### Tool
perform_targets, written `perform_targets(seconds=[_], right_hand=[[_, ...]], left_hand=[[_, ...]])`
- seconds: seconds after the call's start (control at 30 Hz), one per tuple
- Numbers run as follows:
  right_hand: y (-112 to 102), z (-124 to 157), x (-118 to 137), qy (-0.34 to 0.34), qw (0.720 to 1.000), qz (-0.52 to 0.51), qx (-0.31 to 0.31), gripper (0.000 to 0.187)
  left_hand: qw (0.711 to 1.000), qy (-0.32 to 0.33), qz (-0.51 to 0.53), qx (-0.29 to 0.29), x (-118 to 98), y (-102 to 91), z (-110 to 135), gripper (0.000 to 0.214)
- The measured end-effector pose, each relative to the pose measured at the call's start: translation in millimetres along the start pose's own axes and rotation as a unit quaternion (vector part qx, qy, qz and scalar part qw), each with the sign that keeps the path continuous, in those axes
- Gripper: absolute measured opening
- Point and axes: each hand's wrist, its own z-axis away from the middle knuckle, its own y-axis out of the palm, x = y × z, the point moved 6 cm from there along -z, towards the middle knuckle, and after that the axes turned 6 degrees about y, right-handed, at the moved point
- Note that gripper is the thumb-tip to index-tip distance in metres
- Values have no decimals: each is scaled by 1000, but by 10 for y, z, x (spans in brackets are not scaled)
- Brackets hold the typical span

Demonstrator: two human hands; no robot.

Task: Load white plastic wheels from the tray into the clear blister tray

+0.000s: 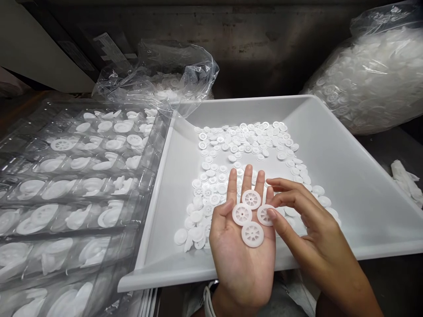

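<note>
My left hand (241, 251) lies palm up over the white tray, its fingers spread, with several white plastic spoked wheels on the palm. One wheel (252, 234) sits near the heel of the palm, another (242, 214) at the centre, and a third (251, 199) near the finger bases. My right hand (307, 220) comes in from the right, back upward. Its thumb tip rests on a fourth wheel (265, 215) at the edge of my left palm. Below both hands, a layer of loose white discs and wheels (244, 145) lies in the white tray (350, 176).
A clear blister tray (76, 189) holding white moulded parts lies to the left of the tray. Clear plastic bags of white parts stand at the back (158, 79) and back right (370, 83). A white cloth (406, 182) lies at the right.
</note>
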Motion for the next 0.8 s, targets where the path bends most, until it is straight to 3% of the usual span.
perform_targets(seconds=[0.1, 0.23, 0.37, 0.43, 0.57, 0.8], right_hand=[[-12, 10, -31, 16, 1000, -7, -22, 4], [-45, 54, -76, 10, 996, -70, -50, 21], [-50, 102, -52, -29, 996, -83, -8, 31], [-24, 130, 47, -91, 995, -32, 32, 39], [24, 161, 244, -206, 973, 84, 53, 24], [4, 171, 273, -222, 972, 71, 39, 18]], left_hand=[[1000, 1, 2, 3, -3, 14, -8, 50], [1000, -11, -1, 1, -4, 39, -12, 49], [1000, -7, 5, -26, -26, 33, -5, 49], [999, -7, 1, -42, -33, 13, 2, 49], [999, -6, -13, -31, -40, -9, 14, 48], [1000, 3, -14, 22, -37, 23, 27, 47]])
